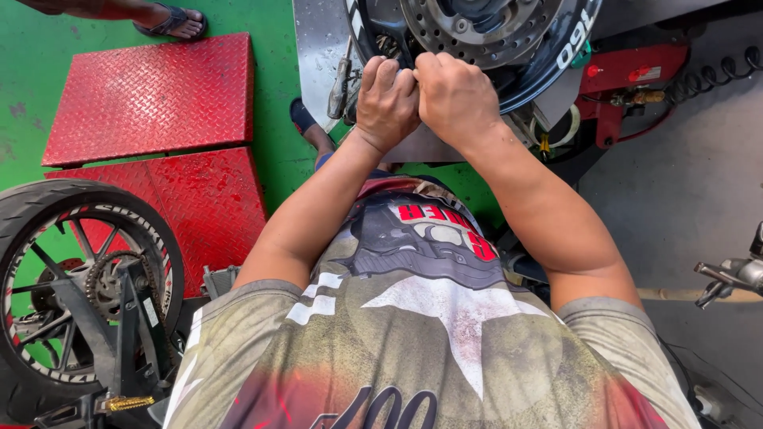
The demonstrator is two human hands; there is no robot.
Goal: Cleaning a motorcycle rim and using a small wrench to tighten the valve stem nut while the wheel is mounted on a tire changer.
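A black motorcycle wheel (548,56) with a drilled brake disc (477,24) lies on a grey machine table at the top of the head view. My left hand (385,99) and my right hand (453,95) are pressed together in fists at the wheel's near rim, both clenched around something I cannot make out. A metal tyre lever (340,83) hangs at the rim just left of my left hand.
Two red checker-plate ramps (151,99) lie on the green floor at left. A motorcycle rear wheel with chain and sprocket (79,286) stands at lower left. Another person's sandalled foot (171,20) is at top left. A red machine with coiled hose (636,79) sits right; a handlebar lever (727,278) juts in.
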